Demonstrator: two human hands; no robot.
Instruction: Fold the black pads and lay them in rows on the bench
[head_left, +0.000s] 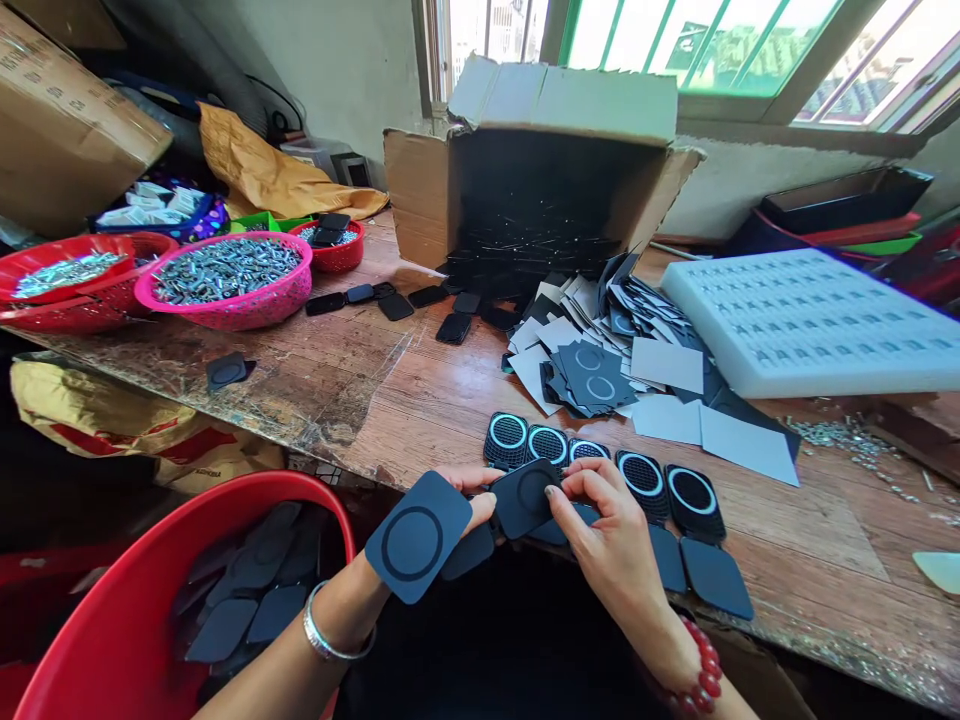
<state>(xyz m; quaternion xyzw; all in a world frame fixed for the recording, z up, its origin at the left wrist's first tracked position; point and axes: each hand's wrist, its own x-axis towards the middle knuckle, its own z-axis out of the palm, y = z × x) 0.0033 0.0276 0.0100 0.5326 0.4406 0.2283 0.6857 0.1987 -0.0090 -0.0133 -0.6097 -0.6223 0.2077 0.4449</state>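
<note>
My left hand and my right hand both pinch a dark rounded square pad at the near table edge. A larger dark square with a ring print rests over my left wrist. Just beyond my fingers lies a row of black oval pieces with pale ring faces, and plain dark pads lie under and right of my right hand.
A red basin at lower left holds several dark pads. An open cardboard box spills black parts and a heap of grey and white squares. Pink and red baskets of small metal parts stand at the left, a white foam tray at the right.
</note>
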